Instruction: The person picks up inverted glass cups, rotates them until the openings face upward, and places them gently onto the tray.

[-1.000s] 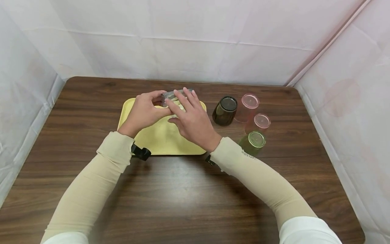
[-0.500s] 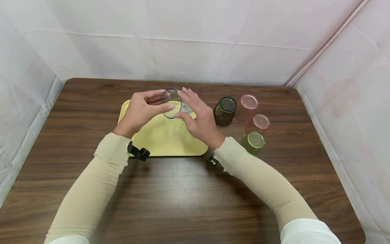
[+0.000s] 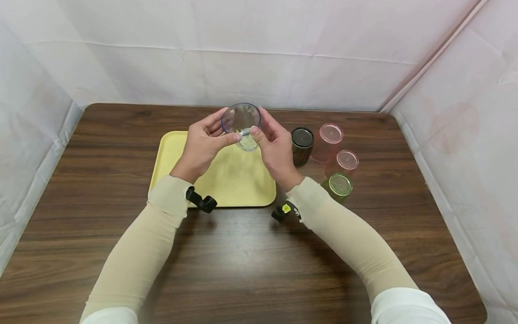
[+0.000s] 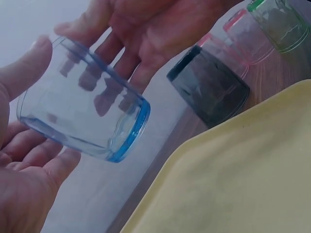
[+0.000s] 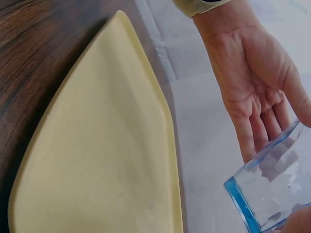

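A clear, blue-tinted drinking glass (image 3: 241,116) is held above the yellow tray (image 3: 226,189), its open mouth tipped up towards the head view. My left hand (image 3: 202,146) grips its left side, thumb at the near rim and fingers behind. On the opposite side my right hand (image 3: 278,150) grips it too, its thumb near the left one. From the left wrist view, the glass (image 4: 92,104) is tilted, with its thick blue base low and fingers of both hands around it. The right wrist view shows the left hand (image 5: 257,82) and part of the glass (image 5: 269,194).
Right of the tray, upside-down glasses stand on the wooden table (image 3: 243,279): a dark one (image 3: 302,146), two pink ones (image 3: 331,135) (image 3: 347,161) and a green one (image 3: 340,185). White cloth (image 3: 243,76) hangs behind and at both sides.
The glass has turned from lying sideways to mouth up and moved slightly right and away. My right hand has shifted from over the glass to its right side; the left hand has moved right.
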### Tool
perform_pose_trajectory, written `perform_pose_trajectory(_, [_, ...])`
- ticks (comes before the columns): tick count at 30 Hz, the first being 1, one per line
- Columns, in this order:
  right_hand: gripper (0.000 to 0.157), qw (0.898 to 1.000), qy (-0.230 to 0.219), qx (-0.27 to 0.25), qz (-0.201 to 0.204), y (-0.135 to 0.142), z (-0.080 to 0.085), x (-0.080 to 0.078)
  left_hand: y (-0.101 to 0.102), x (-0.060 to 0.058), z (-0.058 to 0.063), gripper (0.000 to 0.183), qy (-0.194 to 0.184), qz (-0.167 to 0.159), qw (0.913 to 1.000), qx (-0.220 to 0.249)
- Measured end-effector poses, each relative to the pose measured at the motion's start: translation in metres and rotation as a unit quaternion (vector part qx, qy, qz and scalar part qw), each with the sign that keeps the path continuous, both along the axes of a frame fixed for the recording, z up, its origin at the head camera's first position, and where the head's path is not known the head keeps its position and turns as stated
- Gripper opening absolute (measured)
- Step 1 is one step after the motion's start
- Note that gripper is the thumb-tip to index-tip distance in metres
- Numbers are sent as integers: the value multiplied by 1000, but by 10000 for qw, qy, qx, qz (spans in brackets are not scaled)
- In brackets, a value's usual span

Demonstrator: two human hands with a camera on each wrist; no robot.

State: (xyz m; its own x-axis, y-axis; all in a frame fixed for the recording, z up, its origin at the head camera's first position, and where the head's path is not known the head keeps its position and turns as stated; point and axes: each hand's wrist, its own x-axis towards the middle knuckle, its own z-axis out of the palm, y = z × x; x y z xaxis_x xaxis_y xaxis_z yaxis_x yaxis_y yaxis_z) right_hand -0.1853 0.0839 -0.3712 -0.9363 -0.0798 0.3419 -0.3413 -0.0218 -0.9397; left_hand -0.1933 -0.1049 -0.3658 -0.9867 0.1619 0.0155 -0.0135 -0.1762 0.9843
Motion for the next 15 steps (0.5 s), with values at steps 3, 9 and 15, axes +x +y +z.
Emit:
perform_pose_trajectory(3, [54, 9999, -102, -81, -2, 1, 0, -3, 6, -2, 0, 77, 34, 103, 9999, -48])
perform_pose_trajectory(9, [53, 9992, -328, -237, 1, 5, -7, -7, 18, -8, -4, 75, 2, 189, 9997, -150])
perform_pose_trajectory(15, [53, 9980, -571, -262, -93, 9, -14, -14, 29, -19, -10, 74, 29, 216, 9995, -249])
